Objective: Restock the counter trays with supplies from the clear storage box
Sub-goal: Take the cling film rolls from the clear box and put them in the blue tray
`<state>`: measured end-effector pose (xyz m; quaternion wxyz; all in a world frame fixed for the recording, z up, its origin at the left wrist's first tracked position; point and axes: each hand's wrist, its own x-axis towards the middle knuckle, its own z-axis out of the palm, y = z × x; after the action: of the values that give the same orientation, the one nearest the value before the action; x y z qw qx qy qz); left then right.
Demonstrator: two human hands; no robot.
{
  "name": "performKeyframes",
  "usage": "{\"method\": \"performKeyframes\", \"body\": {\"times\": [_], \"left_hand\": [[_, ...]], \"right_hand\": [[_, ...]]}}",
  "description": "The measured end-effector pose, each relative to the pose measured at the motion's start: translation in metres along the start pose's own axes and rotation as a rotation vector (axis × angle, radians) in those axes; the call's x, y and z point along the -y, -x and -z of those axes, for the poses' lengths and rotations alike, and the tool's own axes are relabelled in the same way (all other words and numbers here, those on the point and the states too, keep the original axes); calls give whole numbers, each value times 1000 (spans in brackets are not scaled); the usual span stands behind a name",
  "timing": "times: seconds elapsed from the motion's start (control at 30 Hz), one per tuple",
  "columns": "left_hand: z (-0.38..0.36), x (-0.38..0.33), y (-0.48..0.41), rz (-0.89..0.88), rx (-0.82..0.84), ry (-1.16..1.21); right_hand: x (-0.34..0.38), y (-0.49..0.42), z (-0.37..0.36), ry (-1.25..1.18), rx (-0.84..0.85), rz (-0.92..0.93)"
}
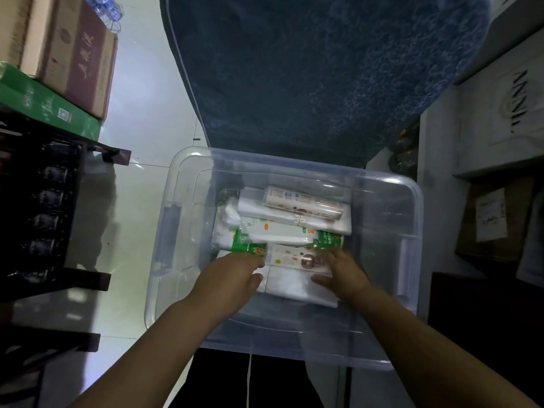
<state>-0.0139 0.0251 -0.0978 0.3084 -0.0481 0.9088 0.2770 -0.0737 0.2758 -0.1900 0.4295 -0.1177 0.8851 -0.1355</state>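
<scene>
Clear storage box [391, 201], both hands inside, left hand [235, 275] and right hand [343, 270] at packet [297, 259] ends

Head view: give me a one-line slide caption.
Both bare hands, left hand and right hand, reach into the clear storage box onto stacked supply packets.

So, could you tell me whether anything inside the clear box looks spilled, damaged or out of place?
Nothing stands out. The clear storage box holds wrapped packets stacked loosely at slightly different angles, none visibly torn or spilled. Both hands, left and right, rest on the near packet.
</scene>
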Motion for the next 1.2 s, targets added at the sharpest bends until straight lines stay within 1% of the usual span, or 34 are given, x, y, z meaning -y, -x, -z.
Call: {"method": "performKeyframes", "body": {"times": [0.1, 0.2, 0.27, 0.33, 0.43, 0.5, 0.57, 0.63, 0.7, 0.77, 0.83, 0.87, 0.9, 0.93, 1.07, 1.2], "left_hand": [[-5, 9, -3, 10, 8, 10], [-9, 14, -4, 13, 33, 5], [-10, 15, -3, 13, 45, -2], [-10, 14, -3, 14, 59, -13], [-7, 11, -5, -6, 59, -44], [-6, 7, -9, -61, 32, -90], [-2, 3, -13, -140, -10, -153], [5, -3, -18, -196, -12, -251], [13, -5, -23, -187, -10, -341], [21, -3, -27, -145, -4, -358], [26, 3, -31, -118, -24, -413], [29, 8, -33, -100, -48, -436], [30, 13, -33, -80, -62, -443], [32, 18, -34, -59, -76, -445], [36, 32, -33, 7, -102, -444], [31, 39, -33, 23, -112, -424]], "right_hand": [[-1, -10, -7, 17, -18, -17], [-1, -15, -9, 92, -48, -27], [0, -14, -7, 147, -77, -10], [2, -9, -5, 124, -80, 21], [12, 6, 2, 48, -47, 45], [20, 17, 7, -52, -73, 70], [31, 27, 12, -148, -108, 136], [43, 32, 21, -192, -143, 220], [55, 31, 33, -224, -140, 288], [60, 22, 43, -281, -139, 327], [60, 6, 53, -484, -210, 229], [57, -5, 57, -565, -285, 149], [54, -18, 61, -588, -364, 85], [49, -31, 63, -514, -418, 47], [41, -69, 48, -182, -406, 41], [40, -80, 27, 132, -506, 13]]}}
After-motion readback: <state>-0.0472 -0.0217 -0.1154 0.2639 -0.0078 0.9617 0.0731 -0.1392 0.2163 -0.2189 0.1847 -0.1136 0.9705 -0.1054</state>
